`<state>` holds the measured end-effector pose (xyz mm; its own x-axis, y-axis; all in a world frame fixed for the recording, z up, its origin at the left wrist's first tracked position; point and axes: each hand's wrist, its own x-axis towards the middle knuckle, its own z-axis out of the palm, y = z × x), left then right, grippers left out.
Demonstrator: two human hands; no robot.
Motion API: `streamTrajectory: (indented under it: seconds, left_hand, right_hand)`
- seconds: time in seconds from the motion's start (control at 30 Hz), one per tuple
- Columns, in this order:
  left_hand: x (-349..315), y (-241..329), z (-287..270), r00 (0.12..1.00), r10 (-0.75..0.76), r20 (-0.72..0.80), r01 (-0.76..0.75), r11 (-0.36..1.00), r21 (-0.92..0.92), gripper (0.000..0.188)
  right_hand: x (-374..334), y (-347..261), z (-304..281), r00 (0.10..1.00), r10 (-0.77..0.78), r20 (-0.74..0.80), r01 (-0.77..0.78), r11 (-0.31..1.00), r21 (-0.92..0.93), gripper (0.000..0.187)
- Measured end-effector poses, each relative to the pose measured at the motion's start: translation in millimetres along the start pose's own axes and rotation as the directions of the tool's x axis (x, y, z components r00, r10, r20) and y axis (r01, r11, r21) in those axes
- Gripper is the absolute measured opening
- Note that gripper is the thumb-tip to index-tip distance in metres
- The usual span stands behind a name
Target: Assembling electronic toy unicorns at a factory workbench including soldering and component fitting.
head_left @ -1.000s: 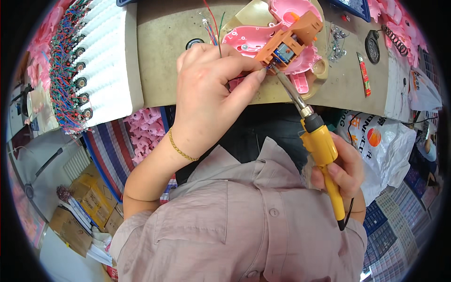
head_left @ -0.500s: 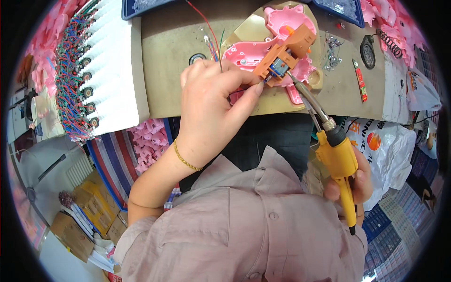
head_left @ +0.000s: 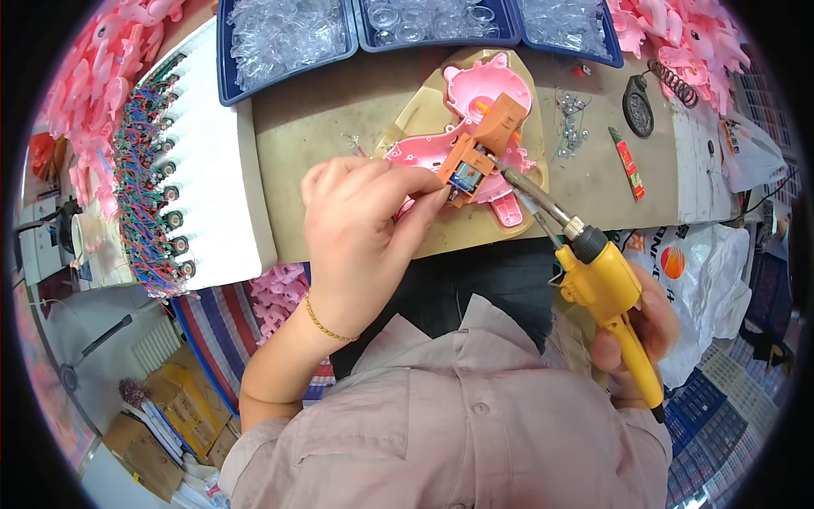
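Observation:
In my right hand (head_left: pixel 640 327) is a yellow soldering gun (head_left: pixel 600 282), its fingers wrapped round the handle. The gun's metal tip points up and left, against the right side of an orange plastic gearbox (head_left: pixel 476 151) or very close to it. A small blue part (head_left: pixel 465 177) shows in the gearbox opening. My left hand (head_left: pixel 360 225) pinches at the lower left of the gearbox; the thin wire between thumb and forefinger is mostly hidden. Beneath the gearbox lies a pink animal-shaped toy shell (head_left: pixel 487 82), seated in a tan holder (head_left: pixel 532 182).
Blue bins (head_left: pixel 360 38) of clear plastic parts line the back. On the left, a ridged white foam tray (head_left: pixel 225 161) carries many wired round parts (head_left: pixel 157 204). To the right lie small metal pieces (head_left: pixel 571 127), a red-and-green packet (head_left: pixel 627 165) and a black disc with a coil (head_left: pixel 638 106).
The whole view has shifted, bringing the back bins further in. The soldering tip has moved from the blue part's edge up along the gearbox side. Wires above my left hand show less.

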<state>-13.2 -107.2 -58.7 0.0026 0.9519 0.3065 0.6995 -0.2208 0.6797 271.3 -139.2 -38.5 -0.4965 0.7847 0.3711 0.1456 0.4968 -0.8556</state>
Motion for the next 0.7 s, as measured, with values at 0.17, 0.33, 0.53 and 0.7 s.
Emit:
streamTrajectory:
  seconds: [0.17,0.33,0.53,0.7]
  left_hand:
    - [5.7,3.4,-2.7,0.998,0.041,0.057,-0.046,0.995,0.085,0.006]
    - [2.6,1.9,-1.7,0.997,0.02,0.07,-0.026,0.996,0.083,0.007]
    - [3.2,2.2,-1.4,0.998,0.014,0.065,-0.017,0.999,0.05,0.007]
    - [4.4,1.9,-1.5,0.996,0.012,0.084,-0.016,0.999,0.047,0.007]
  right_hand:
    - [5.5,1.4,2.2,0.999,0.032,-0.026,-0.033,0.999,-0.009,0.06]
    - [19.3,6.5,5.6,0.996,-0.083,0.037,0.079,0.993,0.089,0.053]
    - [20.1,2.3,6.9,0.999,-0.012,0.052,0.006,0.994,0.109,0.044]
    - [18.4,-2.5,9.4,0.997,0.054,0.058,-0.06,0.993,0.103,0.04]
